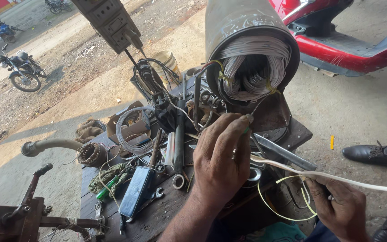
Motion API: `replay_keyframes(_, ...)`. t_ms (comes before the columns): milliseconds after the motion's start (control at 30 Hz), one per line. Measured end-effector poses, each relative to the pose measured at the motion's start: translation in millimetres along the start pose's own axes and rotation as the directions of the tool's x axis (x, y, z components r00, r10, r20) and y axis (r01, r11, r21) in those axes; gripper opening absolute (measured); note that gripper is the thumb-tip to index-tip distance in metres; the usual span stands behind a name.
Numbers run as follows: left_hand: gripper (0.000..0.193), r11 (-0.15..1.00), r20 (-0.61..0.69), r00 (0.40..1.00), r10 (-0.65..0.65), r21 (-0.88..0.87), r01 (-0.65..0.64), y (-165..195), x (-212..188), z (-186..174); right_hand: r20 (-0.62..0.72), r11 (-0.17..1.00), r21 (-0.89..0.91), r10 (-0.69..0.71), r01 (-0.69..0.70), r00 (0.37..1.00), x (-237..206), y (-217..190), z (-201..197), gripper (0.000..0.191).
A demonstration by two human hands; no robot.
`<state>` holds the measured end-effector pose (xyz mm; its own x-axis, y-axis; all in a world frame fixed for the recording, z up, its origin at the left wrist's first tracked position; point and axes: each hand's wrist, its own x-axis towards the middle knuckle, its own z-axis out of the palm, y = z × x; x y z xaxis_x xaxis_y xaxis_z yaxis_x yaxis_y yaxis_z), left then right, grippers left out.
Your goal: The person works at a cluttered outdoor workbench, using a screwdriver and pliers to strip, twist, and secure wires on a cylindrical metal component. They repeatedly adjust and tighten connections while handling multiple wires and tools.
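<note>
Dusty ground and a sunlit dirt road lie behind a cluttered dark wooden workbench (pixel 166 210), oily and scarred. At its far side stands a big grey metal motor casing (pixel 242 27), a cylinder tipped toward us, its open mouth packed with white winding wires (pixel 251 67) bundled in loops and tied with yellow thread. The left hand (pixel 220 157) is raised just below that mouth, fingers pinched shut on a thin wire end near the casing's rim. The right hand (pixel 341 206), low at the bench's near right corner, is closed around a flat white sleeve (pixel 328 175) that runs off to the right edge, with a loop of yellow wire (pixel 283 215) hanging beside it. Between the hands a flat steel blade (pixel 283 154) lies on the bench. Leftward sit a coil of grey wire (pixel 133 130) on an open cardboard box (pixel 113 130), a small copper-wound stator (pixel 91 154), a dark blue flat case (pixel 136 190), a green-handled screwdriver (pixel 106 187) and a roll of tape (pixel 178 181). Tools crowd the bench to its edges, leaving little bare wood. A red scooter (pixel 350 49) is parked at the right, someone's black shoe (pixel 366 153) stands beside it, and motorcycles (pixel 21 69) rest across the road.
</note>
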<state>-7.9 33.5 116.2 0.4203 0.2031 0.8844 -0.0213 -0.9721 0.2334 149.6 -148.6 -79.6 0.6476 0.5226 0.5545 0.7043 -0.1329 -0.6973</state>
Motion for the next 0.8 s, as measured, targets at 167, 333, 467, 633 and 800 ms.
replay_keyframes(167,0.035,0.995,-0.019,1.000,0.019,-0.097,-0.021,0.6,6.5,9.4,0.043,0.999,0.041,0.028,-0.030,0.999,-5.0,3.4,3.8,0.023)
replay_keyframes(333,0.027,0.951,0.003,1.000,-0.011,-0.308,0.012,-2.7,9.0,21.6,0.040,0.997,0.076,-0.001,-0.002,0.999,-8.4,4.7,4.1,0.021)
replay_keyframes(467,0.019,0.918,0.022,1.000,-0.021,-0.397,0.028,-7.7,5.6,26.5,0.026,0.997,0.061,0.039,-0.040,0.999,-11.9,6.5,2.6,0.022)
replay_keyframes(633,0.025,0.951,0.047,0.999,-0.007,-0.308,0.021,-5.2,9.4,27.7,0.061,0.996,0.064,0.050,-0.054,0.997,-15.1,5.7,3.0,0.022)
replay_keyframes(800,0.035,0.991,0.165,0.984,0.069,-0.120,-0.050,9.8,23.1,28.0,0.025,0.997,0.074,0.001,-0.003,1.000,-14.2,3.0,5.2,0.021)
